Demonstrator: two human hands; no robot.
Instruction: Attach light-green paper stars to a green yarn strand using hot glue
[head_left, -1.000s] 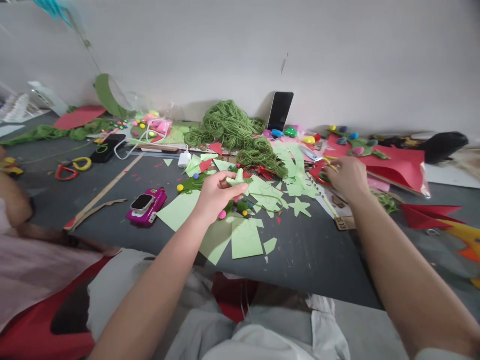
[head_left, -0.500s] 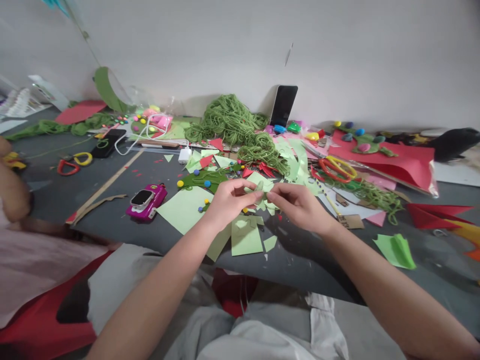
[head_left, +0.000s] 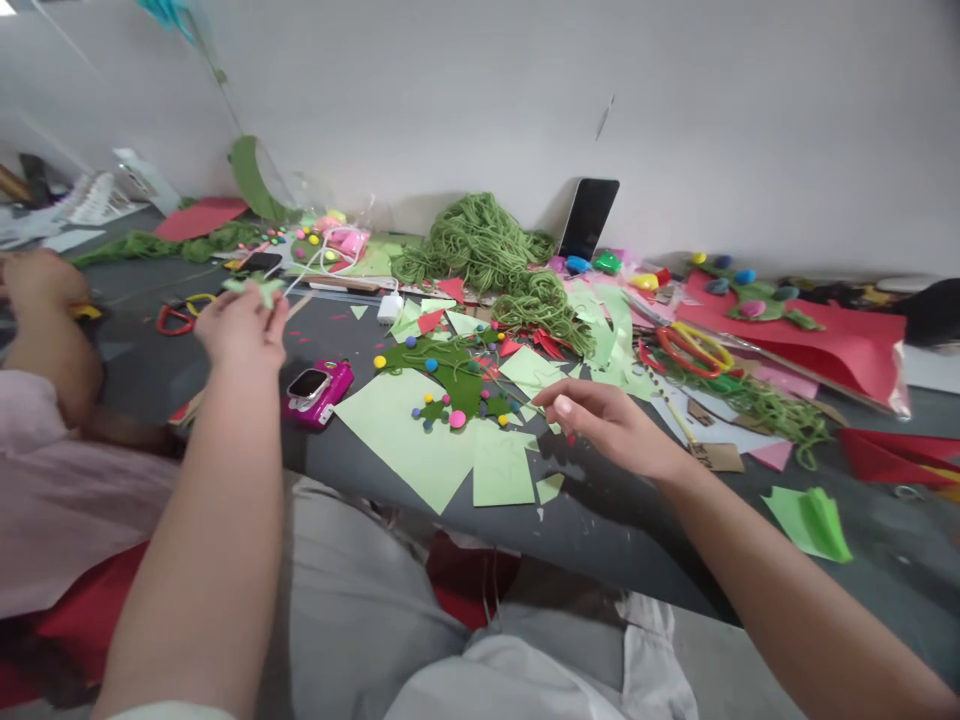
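Note:
My left hand (head_left: 241, 328) is stretched out to the left, pinching a light green paper cutout (head_left: 259, 290) above the table near the scissors with red and yellow handles (head_left: 176, 316). The cutout is slightly blurred. My right hand (head_left: 611, 420) hovers over light green paper scraps, fingers loosely bent and apart, nothing clearly held. Between the hands lies a dark green leaf-like piece (head_left: 457, 375) dotted with small coloured balls. In front of it are a large light green sheet (head_left: 405, 430) and a smaller cut piece (head_left: 499, 470).
A purple case with a smartwatch (head_left: 319, 392) sits left of the sheets. Green yarn (head_left: 480, 245) is heaped at the back beside a propped phone (head_left: 590, 220). Scissors (head_left: 694, 348) and red paper (head_left: 847, 340) lie right. Another person's arm (head_left: 52, 320) rests at far left.
My hands have parted. The left has swung far left, carrying the light green cutout from the middle; the right has let go and stays near the scraps. The view has shifted slightly left.

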